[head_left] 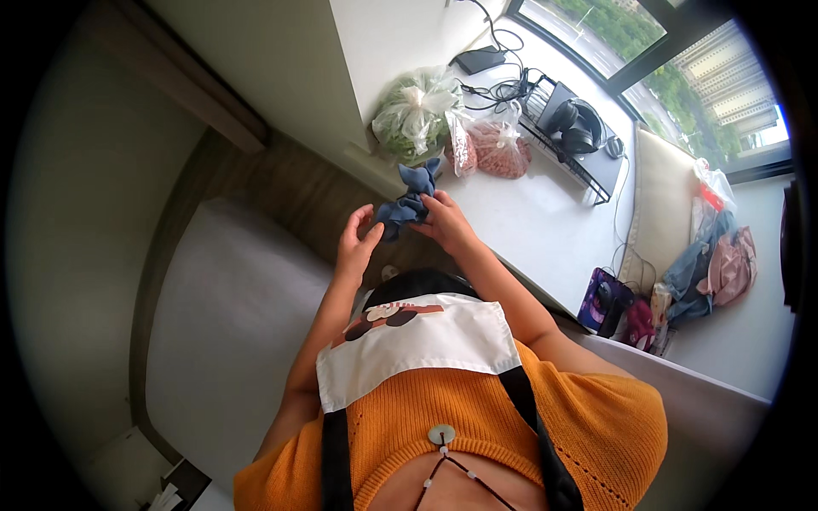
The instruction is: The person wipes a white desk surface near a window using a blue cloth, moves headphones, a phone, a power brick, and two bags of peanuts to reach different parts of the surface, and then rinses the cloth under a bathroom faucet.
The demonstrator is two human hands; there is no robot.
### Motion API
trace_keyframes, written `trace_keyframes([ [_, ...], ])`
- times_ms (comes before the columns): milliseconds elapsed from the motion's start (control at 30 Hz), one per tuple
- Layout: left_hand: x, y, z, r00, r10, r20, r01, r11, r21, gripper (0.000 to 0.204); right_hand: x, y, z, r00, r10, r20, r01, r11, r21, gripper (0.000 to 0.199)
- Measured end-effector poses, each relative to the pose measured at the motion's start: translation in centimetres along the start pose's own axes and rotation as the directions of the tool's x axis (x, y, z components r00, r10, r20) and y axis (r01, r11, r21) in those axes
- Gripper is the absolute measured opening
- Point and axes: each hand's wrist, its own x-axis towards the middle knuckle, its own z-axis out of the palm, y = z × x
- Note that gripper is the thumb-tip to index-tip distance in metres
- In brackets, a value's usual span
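Note:
A crumpled blue cloth piece (407, 203) with pointed ends is held up in front of my body, beside the corner of the white desk. Its folds hide its full shape, and it may be a scrunchie. My right hand (445, 223) pinches it from the right, the thumb lying on the fabric. At its lower left end is my left hand (356, 243), with curved fingers and thumb apart. The left thumb tip is right at the cloth's edge; whether it touches I cannot tell.
On the white desk (545, 230) stand a tied clear bag of greens (417, 115) and tied bags of pinkish contents (498, 149). Beyond are headphones (578, 126) on a rack, and cables. Clothes (703, 264) hang at the right. A pale, flat-topped surface (230, 315) lies left.

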Motion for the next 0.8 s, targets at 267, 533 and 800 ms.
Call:
trace_keyframes([
  [267,2.7,-1.0,-1.8,0.984,-0.137,0.116,0.162,0.959,-0.233,0.045,2.6,4.2,3.2,0.989,-0.076,0.128,0.116,0.934,-0.337,0.051],
  [533,3.7,-6.2,-2.8,0.936,-0.302,-0.183,0.218,0.902,-0.372,0.028,2.5,3.7,1.7,0.945,0.167,0.281,-0.080,0.952,-0.297,0.045],
  [800,1.7,-9.7,-5.4,0.814,-0.538,-0.219,0.296,0.708,-0.641,0.029,16.6,9.4,-13.1,0.895,-0.126,-0.428,-0.101,0.877,-0.469,0.037],
])
